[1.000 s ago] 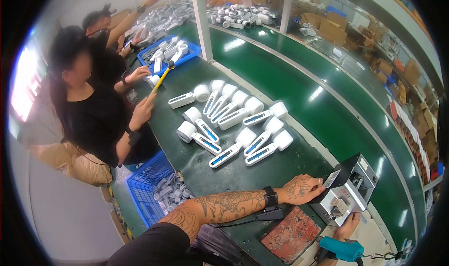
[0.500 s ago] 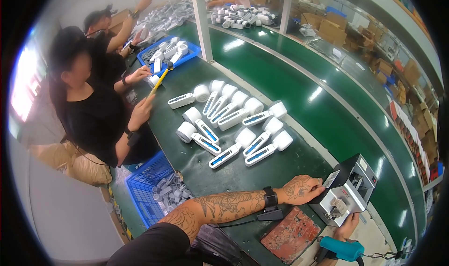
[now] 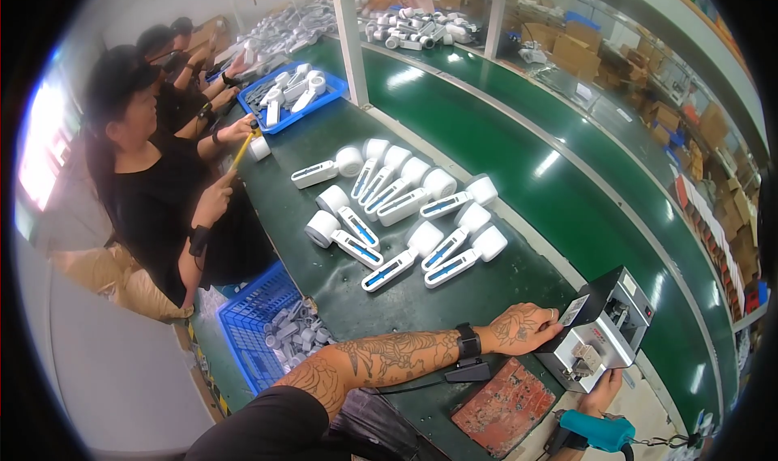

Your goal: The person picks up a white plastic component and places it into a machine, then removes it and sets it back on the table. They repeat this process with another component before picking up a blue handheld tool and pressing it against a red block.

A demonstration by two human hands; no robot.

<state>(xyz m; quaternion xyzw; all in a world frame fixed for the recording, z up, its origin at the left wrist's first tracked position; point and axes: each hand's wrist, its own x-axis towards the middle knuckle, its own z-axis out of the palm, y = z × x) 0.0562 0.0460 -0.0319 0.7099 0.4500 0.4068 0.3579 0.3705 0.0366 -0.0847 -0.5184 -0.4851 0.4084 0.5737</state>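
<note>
A silver and black box-shaped machine [image 3: 596, 331], which looks like a screw feeder, stands at the right end of the green bench. My left hand [image 3: 525, 329] grips its left side, thumb and fingers against the casing; a dark band is on the wrist. Below, my right hand [image 3: 601, 391] holds its lower front edge, partly hidden by the box. A teal electric screwdriver [image 3: 598, 431] hangs on a coiled cord over my right wrist. Left of the box lies a worn red plate [image 3: 504, 407].
Several white shower-head-shaped pieces [image 3: 403, 202] with blue-striped handles lie mid-bench. A blue basket [image 3: 247, 315] of small grey parts stands at left. A co-worker [image 3: 154, 169] holds a yellow-handled hammer [image 3: 243, 149] near a blue tray [image 3: 279, 125]. A green conveyor [image 3: 519, 153] runs behind.
The co-worker's hammer has come down onto a white piece at the bench edge. My screwdriver has swung slightly to the right. My hands and the box have stayed put.
</note>
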